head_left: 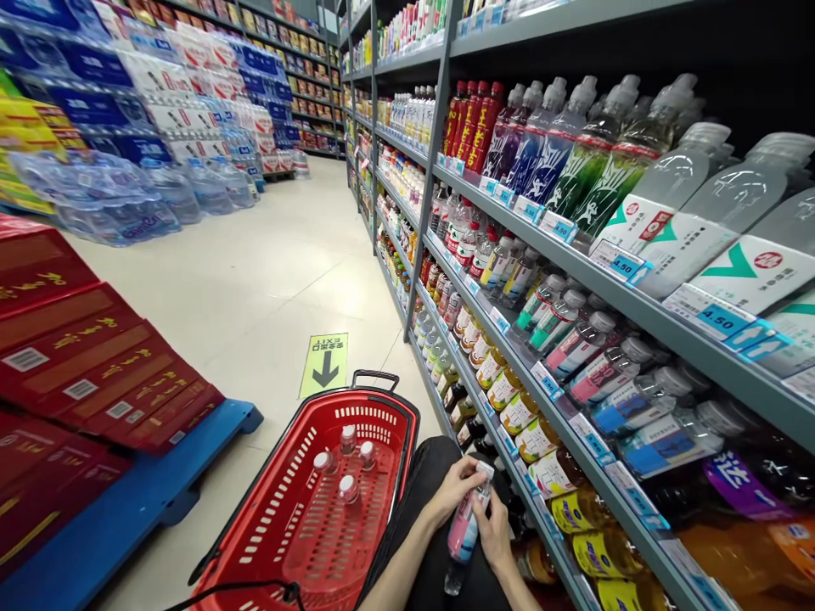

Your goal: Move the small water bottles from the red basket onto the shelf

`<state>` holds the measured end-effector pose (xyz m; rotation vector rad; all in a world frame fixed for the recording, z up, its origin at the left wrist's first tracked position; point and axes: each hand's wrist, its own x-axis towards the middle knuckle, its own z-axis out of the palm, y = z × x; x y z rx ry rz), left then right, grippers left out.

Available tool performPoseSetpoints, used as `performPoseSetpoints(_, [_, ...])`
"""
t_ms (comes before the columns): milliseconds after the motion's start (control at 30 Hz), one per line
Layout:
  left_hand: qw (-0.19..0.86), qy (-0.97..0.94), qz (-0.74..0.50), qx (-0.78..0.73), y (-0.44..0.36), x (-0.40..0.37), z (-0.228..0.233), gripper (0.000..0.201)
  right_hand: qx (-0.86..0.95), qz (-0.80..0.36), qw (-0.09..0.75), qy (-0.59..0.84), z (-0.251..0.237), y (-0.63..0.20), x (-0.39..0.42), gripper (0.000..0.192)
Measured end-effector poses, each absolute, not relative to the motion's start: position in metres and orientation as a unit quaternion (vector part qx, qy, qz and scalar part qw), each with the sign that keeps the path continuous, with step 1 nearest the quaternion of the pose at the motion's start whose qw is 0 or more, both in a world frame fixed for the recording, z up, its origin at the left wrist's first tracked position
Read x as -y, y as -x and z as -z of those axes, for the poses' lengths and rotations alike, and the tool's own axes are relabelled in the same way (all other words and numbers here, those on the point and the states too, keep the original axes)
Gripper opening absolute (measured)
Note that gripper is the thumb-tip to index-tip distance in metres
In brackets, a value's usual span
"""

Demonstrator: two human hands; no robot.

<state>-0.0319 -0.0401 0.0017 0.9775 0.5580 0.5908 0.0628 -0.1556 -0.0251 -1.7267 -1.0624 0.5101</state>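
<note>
Over my lap I hold a clear plastic drink bottle point(461, 536) with a pink and blue label and a white cap, tilted with its cap end away from me. My left hand point(453, 490) is wrapped round its upper part near the cap. Against the bottle's right side, my right hand point(494, 528) grips around the label. Left of my knees stands a red shopping basket point(322, 556); several small bottles with white caps point(348, 488) stand upright in its far half.
Close on my right runs a grey shelf unit point(560, 263) packed with drink bottles. A blue pallet point(210, 433) stacked with red boxes point(95, 365) stands at left. Shrink-wrapped water bottles point(120, 204) are piled farther back. A yellow-green exit sign point(324, 363) marks the floor beyond the basket.
</note>
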Motion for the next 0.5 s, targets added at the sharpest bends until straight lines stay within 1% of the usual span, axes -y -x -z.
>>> performPoseSetpoints(67, [0.832,-0.416,-0.268,-0.251,0.031,0.041,-0.001,0.042,0.433,-0.210,0.496,0.723,0.025,-0.061,0.154,0.058])
performPoseSetpoints(167, [0.858,-0.363,-0.262,-0.251,0.029,0.041,0.002,0.043,0.422,-0.192,0.498,0.732,0.031,-0.060,0.152,0.061])
performPoseSetpoints(300, [0.873,-0.317,-0.277,-0.246,0.029,0.039,0.006,0.056,0.417,-0.170,0.502,0.738,0.048,-0.063,0.152,0.063])
performPoseSetpoints(400, [0.872,-0.277,-0.316,-0.252,0.035,0.036,0.005,0.064,0.441,-0.168,0.463,0.750,0.063,-0.063,0.155,0.067])
performPoseSetpoints(500, [0.863,-0.215,-0.373,-0.264,0.046,0.028,-0.001,0.060,0.487,-0.119,0.421,0.756,0.079,-0.055,0.156,0.080])
